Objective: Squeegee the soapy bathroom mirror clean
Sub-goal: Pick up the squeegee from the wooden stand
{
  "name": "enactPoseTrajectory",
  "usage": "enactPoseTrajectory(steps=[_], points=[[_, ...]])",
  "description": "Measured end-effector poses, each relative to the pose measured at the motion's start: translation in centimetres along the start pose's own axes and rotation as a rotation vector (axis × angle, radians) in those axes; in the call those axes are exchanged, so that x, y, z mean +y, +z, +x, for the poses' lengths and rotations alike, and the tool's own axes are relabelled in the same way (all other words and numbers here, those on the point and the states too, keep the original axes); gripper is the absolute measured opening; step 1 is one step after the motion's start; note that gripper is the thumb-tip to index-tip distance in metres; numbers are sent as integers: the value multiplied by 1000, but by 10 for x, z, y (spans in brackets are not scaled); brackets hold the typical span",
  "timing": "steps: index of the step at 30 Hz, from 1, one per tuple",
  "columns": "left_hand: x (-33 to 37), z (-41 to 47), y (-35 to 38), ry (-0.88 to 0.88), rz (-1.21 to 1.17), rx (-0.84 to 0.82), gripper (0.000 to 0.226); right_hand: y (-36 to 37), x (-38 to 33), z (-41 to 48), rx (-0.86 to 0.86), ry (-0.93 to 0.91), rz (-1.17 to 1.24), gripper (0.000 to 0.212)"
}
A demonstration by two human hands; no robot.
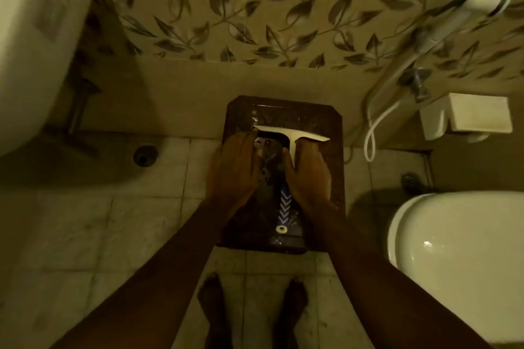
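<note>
A mirror in a dark brown wooden frame [283, 102] lies on the tiled floor with its top against the wall, its glass wet and streaked. A white T-shaped squeegee [292, 134] rests with its blade across the upper part of the glass. My right hand [307, 176] is wrapped around its handle, whose blue-and-white lower end [285, 204] sticks out below my hand. My left hand [232, 170] lies flat on the left side of the mirror, fingers extended, holding nothing.
A white toilet [453, 249] stands close on the right, a washbasin [34, 51] overhangs at the left. A floor drain [145, 154] sits left of the mirror. A white spray hose [374, 127] and a white box [479, 113] hang on the right wall. My bare feet [211, 300] stand below the mirror.
</note>
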State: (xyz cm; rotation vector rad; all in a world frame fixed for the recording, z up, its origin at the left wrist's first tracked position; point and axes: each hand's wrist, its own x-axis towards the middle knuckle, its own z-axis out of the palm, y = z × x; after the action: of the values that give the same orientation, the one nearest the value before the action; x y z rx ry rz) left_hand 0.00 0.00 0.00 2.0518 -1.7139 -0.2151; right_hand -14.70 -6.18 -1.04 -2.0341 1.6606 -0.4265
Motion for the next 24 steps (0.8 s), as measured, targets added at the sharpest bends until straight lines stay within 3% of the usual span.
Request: enactPoseTrajectory(steps=[4, 7, 11, 15, 20, 24], points=[[0, 0, 2, -45, 19, -23, 42, 11, -7, 0, -85, 274, 159, 37], [3, 2, -9, -47, 25, 8, 37, 12, -16, -1, -87, 359, 237, 36], [14, 9, -46, -84, -30, 47, 25, -15, -46, -5, -20, 351, 359, 30], [29, 12, -106, -62, -28, 130, 21, -61, -101, -12, 100, 299, 442, 41], [36, 11, -197, -74, 29, 222, 32, -129, -182, -25, 169, 184, 596, 20], [33, 11, -280, -47, 81, 319, 33, -165, -247, -47, 220, 85, 703, 17]])
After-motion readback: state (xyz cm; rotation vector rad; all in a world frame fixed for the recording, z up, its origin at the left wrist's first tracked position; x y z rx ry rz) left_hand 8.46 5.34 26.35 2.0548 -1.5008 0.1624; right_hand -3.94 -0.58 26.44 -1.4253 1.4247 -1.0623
